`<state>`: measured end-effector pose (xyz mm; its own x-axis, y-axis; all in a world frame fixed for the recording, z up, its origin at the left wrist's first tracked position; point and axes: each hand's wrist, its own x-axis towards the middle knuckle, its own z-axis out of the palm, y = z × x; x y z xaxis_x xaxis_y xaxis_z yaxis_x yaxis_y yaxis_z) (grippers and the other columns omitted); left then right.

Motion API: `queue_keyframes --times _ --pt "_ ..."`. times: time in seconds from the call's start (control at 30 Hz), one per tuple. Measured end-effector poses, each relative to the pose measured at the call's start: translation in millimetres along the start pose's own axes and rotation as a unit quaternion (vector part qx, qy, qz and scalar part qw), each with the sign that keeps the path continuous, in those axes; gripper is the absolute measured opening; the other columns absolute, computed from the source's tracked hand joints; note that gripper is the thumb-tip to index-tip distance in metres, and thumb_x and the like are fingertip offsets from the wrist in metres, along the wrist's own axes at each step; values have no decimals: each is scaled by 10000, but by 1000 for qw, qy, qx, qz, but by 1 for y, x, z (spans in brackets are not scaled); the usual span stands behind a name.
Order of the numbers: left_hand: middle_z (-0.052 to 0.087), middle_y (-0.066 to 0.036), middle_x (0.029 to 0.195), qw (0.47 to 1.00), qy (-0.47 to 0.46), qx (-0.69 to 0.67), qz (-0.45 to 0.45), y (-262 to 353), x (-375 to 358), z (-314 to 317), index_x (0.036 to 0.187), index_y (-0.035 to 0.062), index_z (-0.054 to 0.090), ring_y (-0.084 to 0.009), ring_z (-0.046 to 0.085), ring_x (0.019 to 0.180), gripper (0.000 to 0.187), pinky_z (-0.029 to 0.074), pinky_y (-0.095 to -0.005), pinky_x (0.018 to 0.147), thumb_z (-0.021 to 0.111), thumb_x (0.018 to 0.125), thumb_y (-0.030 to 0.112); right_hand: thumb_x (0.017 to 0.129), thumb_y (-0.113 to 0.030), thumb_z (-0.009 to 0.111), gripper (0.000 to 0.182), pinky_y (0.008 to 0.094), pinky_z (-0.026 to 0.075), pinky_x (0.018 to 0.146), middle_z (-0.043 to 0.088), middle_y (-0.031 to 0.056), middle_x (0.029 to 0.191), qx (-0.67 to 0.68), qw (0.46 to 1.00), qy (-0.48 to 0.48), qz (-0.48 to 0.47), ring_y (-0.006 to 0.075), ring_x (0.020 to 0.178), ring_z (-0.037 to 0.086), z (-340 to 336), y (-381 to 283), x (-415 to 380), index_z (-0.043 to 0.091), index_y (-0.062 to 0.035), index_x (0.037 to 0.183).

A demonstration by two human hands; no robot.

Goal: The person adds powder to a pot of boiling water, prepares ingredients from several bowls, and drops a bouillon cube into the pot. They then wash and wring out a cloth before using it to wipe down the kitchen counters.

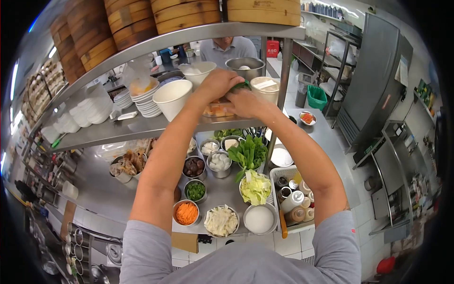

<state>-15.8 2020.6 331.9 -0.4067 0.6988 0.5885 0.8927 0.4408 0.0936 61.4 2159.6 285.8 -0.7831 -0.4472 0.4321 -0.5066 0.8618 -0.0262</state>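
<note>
Both of my arms reach up to the steel shelf [142, 134]. My left hand [218, 85] has its fingers curled over a small dark green thing [243, 85], too small to name for sure. Just below it my right hand [245, 102] is bent inward, its fingertips mostly hidden. Under the hands sits a clear container [217, 110] with orange-brown pieces. A white tub [173, 98] stands to the left, a lidded white tub [265, 89] to the right. Behind them is a steel pot [245, 67].
Bamboo steamers [187, 13] fill the upper shelf. Below, the counter holds shredded carrot [187, 213], chopped greens [195, 190], lettuce [255, 187], a bowl of white powder or grains [260, 219] and a bottle basket [294, 203]. Another person [228, 51] is across the shelf.
</note>
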Motion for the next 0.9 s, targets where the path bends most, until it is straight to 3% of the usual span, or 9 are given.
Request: queue_keyframes --times 0.03,0.13,0.33,0.53,0.73,0.9 --pt "665 -203 809 1000 -2 1 -12 2 0 -2 892 88 710 -411 621 802 363 481 -467 735 573 932 421 895 -398 578 465 466 474 929 637 220 1116 -19 1000 9 -17 374 1070 604 5 2 3 619 -7 1143" --pt "666 -202 808 1000 6 -13 -13 2 -2 -4 885 84 709 -415 621 806 372 482 -469 737 571 932 426 894 -366 603 454 464 449 969 616 226 1165 43 994 -99 25 382 1128 572 -3 2 9 603 -28 1197" --pt "672 -193 811 999 23 -33 -1 -6 -1 -3 874 73 708 -406 630 804 387 486 -463 738 573 929 431 839 -248 682 386 463 437 976 600 212 1198 30 996 -66 -42 371 1146 552 -6 9 6 619 -41 1158" --pt "683 -191 847 999 6 -49 -14 -10 2 -2 903 80 724 -397 639 827 370 492 -454 760 578 926 419 896 -199 635 339 433 417 987 584 169 1194 52 982 -184 -3 358 1155 532 -32 -1 12 577 -84 1210" --pt "693 -187 900 998 7 -55 -19 -12 3 -3 982 95 735 -387 646 862 344 497 -437 784 574 933 394 922 -237 607 316 439 397 1011 576 162 1210 58 981 -179 -49 347 1185 508 -19 12 14 579 -101 1206" --pt "693 -188 902 998 -3 -61 -25 -9 2 -7 982 93 734 -387 644 868 346 495 -435 791 569 938 394 913 -258 619 339 438 406 994 585 161 1189 94 978 -182 -27 348 1167 519 -11 17 18 577 -82 1201"
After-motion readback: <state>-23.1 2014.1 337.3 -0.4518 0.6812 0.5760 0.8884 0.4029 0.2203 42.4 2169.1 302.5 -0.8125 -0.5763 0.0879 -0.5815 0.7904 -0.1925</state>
